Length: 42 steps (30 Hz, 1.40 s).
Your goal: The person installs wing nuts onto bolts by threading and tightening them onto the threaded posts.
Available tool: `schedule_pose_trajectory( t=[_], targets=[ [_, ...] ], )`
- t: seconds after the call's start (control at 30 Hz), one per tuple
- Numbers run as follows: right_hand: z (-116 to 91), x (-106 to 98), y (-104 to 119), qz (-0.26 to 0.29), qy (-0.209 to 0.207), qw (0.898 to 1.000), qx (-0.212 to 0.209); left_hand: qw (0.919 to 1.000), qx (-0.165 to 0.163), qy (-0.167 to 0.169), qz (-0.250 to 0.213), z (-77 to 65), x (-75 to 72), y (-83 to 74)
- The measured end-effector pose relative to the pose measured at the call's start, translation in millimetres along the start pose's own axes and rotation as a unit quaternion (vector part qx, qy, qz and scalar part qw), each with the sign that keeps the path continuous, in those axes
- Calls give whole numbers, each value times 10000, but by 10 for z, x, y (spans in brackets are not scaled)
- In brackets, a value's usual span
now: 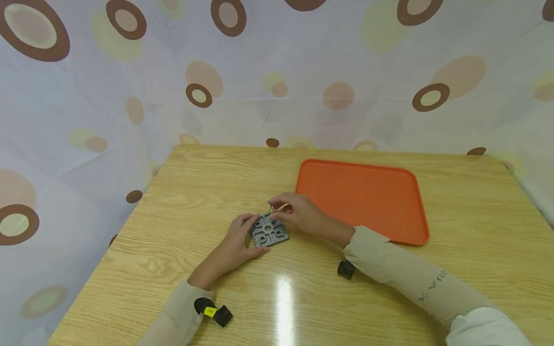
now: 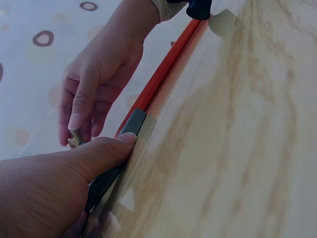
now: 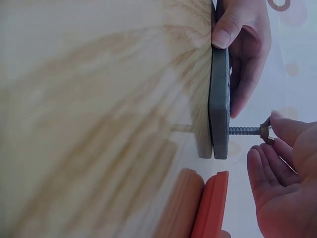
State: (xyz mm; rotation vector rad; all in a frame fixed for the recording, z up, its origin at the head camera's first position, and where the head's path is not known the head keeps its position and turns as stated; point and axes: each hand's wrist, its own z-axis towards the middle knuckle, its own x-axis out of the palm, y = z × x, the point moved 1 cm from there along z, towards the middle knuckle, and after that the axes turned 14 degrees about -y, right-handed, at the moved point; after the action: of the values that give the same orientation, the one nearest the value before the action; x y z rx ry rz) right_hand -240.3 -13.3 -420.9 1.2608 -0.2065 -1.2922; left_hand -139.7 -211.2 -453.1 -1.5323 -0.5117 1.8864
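A grey square metal plate (image 1: 269, 235) with several round holes and raised ribs lies flat on the wooden table. My left hand (image 1: 232, 247) grips it by its edges, thumb at the near side and fingers at the far left. From the plate's far right corner rises a threaded bolt (image 3: 245, 131), seen side-on in the right wrist view. At its top end is a brass-coloured wing nut (image 3: 266, 132). Thumb and fingers of my right hand (image 1: 305, 215) pinch the wing nut from the right. The bolt's lower end is hidden in the plate.
An orange tray (image 1: 368, 197) lies behind and right of the plate, partly under my right forearm in the head view. The wooden tabletop (image 1: 207, 182) ends at a patterned cloth (image 1: 311, 115) behind and to the left. Black wrist cameras are on both sleeves.
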Motion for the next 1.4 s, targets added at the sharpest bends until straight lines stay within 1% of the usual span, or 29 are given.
schedule_pose_trajectory(
  t=[0.17, 0.43, 0.53, 0.8, 1.0, 1.4],
  targets=[
    [-1, -20, 7, -125, -55, 9999, -24, 10000, -13, -16, 29, 7, 7, 6],
    [-21, -62, 10, -274, -154, 9994, 147, 10000, -54, -22, 35, 14, 8, 10],
    [-23, -65, -1, -309, -194, 9992, 142, 10000, -46, -27, 42, 12, 4, 9],
    [-35, -80, -5, -362, -290, 9989, 10, 10000, -24, -7, -17, 9, 3, 20],
    [-34, -79, -23, -394, -318, 9987, -3, 9999, -48, 13, -97, 10, 2, 19],
    [-29, -66, -27, -245, -232, 9993, -137, 9999, -93, 29, -72, 9, 6, 10]
  ],
)
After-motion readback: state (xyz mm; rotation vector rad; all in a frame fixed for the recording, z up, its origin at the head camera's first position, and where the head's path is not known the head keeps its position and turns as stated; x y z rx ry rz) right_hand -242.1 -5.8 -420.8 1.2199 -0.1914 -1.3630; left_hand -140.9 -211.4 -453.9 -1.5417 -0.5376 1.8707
